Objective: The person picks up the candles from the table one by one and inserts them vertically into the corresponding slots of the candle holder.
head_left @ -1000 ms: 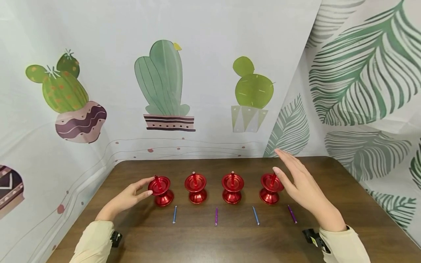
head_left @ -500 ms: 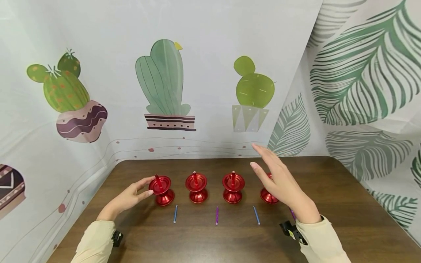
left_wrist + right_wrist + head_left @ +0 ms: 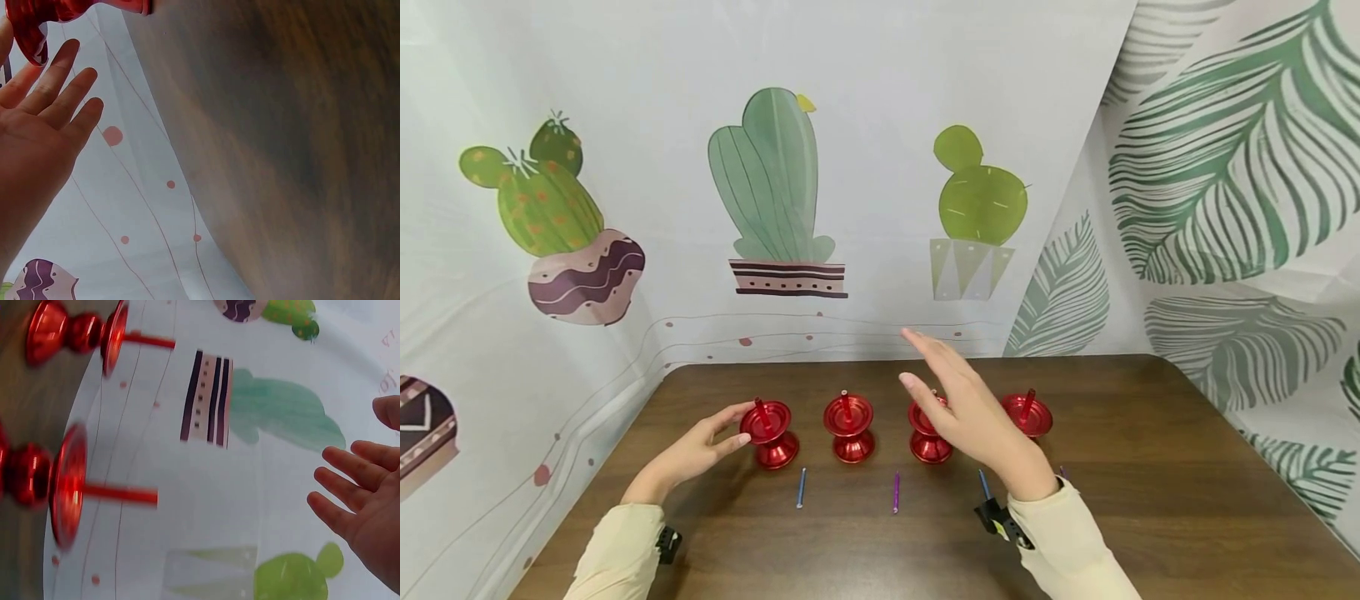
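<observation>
My left hand (image 3: 700,448) touches the leftmost red holder (image 3: 767,433) at lower left, fingers straight; my right hand (image 3: 966,414) hovers spread (empty) over the third holder (image 3: 927,433), and could topple it.

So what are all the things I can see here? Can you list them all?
Candle holders: four, shiny red, in a row across the table, each with a red candle standing in it.
Thin sticks: four, two blue and two purple, lying in front of the holders.
Table: one, dark brown wood.
Cloth backdrop: white with cactus pictures, and green leaves on the right.
Left hand: fingers touching the leftmost holder's rim.
Right hand: open, raised in front of the third holder.
</observation>
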`<move>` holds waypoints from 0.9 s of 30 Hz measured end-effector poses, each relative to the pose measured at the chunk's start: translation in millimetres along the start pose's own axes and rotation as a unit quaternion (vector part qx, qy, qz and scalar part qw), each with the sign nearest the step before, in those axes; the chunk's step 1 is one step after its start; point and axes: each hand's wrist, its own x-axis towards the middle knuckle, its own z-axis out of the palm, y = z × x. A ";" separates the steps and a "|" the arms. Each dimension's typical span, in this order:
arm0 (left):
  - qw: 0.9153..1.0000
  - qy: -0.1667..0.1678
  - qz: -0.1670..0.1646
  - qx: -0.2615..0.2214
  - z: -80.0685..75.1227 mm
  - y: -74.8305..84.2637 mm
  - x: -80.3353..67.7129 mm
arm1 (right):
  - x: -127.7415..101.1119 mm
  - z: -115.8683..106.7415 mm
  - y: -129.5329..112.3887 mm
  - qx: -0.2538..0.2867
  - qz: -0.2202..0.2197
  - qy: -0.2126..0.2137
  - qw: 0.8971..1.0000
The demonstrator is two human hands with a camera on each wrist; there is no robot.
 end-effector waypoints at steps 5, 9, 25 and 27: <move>1.000 0.002 -0.004 0.000 0.3 -1.3 1.4 | 9.4 21.6 -13.1 0.028 -0.008 -0.011 1.000; 1.000 0.003 0.002 -0.001 0.0 0.4 0.7 | 15.6 38.9 -24.1 0.058 -0.003 -0.030 0.998; 1.000 0.003 -0.015 -0.003 0.8 -0.1 0.2 | 25.0 110.1 -50.3 0.145 0.021 -0.130 0.981; 1.000 0.004 -0.015 -0.002 0.6 -0.1 -0.3 | 23.8 119.2 -51.5 0.139 0.028 -0.134 0.981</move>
